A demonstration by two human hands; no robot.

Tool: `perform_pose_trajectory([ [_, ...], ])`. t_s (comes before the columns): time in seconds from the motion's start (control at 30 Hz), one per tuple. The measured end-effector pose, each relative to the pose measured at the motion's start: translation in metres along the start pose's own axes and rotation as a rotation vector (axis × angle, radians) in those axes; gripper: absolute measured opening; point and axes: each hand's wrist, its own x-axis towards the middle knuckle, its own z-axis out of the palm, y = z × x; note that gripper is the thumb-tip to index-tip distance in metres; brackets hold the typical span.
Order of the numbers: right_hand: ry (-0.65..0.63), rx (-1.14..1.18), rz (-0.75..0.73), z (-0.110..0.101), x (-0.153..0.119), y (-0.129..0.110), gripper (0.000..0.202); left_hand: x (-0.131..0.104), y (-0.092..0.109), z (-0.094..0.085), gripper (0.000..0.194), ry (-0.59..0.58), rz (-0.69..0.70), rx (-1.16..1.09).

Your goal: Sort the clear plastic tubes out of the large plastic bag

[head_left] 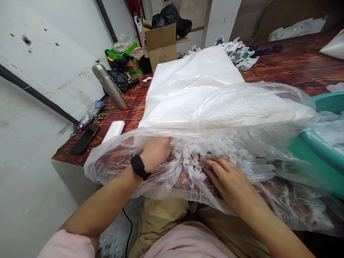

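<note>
A pale, scuffed wall (34, 96) runs along the left of a table with a glossy, reddish-brown wood-grain top (285, 68), and the big, flat white plastic sack (190, 86) lying across that table serves as the landmark here. Just on the near side of the sack, a heap of small, translucent white plastic caps (215, 147) is spread over a loose, clear plastic bag (113, 154), with several longer translucent pieces (262, 172) at the heap's right end. The left hand (157, 150), with a black smartwatch (139, 167) on its wrist, reaches to the sack's near edge at the left end of the heap; its fingers are mostly hidden, so how far open it is and whether it holds anything cannot be told. The right hand (227, 179) is nearer the wearer than the sack, its fingers partly bent and loosely spread, their tips at the caps; whether one is pinched is unclear. Right of the sack stands a round teal plastic tub (317, 154) containing more translucent pieces. Left of the sack are a tall, brushed-metal flask (110, 86), a white rectangular block (114, 130) and a dark phone (84, 139). Beyond it sits an open brown cardboard box (161, 43).
</note>
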Motion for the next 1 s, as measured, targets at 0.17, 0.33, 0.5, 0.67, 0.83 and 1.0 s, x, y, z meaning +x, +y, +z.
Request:
perform_pose_trajectory([
  [0.17,0.052,0.053,0.034,-0.010,-0.002,-0.003,0.032,0.003,-0.001,0.004,0.017,-0.015,-0.026,-0.057],
  [0.33,0.172,0.234,0.183,-0.024,-0.007,-0.014,0.031,-0.021,0.006,-0.005,0.015,-0.011,0.001,-0.182],
  [0.5,0.299,0.787,0.469,-0.030,-0.009,-0.054,0.020,-0.060,0.033,-0.010,0.022,-0.053,0.117,-0.435],
  [0.67,0.321,0.898,0.411,-0.032,-0.014,-0.070,0.022,-0.081,0.043,-0.003,0.016,0.027,0.258,-0.594],
  [0.83,0.230,0.455,0.106,-0.039,-0.024,-0.056,0.020,-0.089,0.038,0.002,0.022,0.185,0.516,-0.468],
  [1.0,0.012,0.204,0.107,-0.046,-0.033,-0.055,0.033,-0.097,0.041,0.008,0.030,0.200,0.544,-0.328],
])
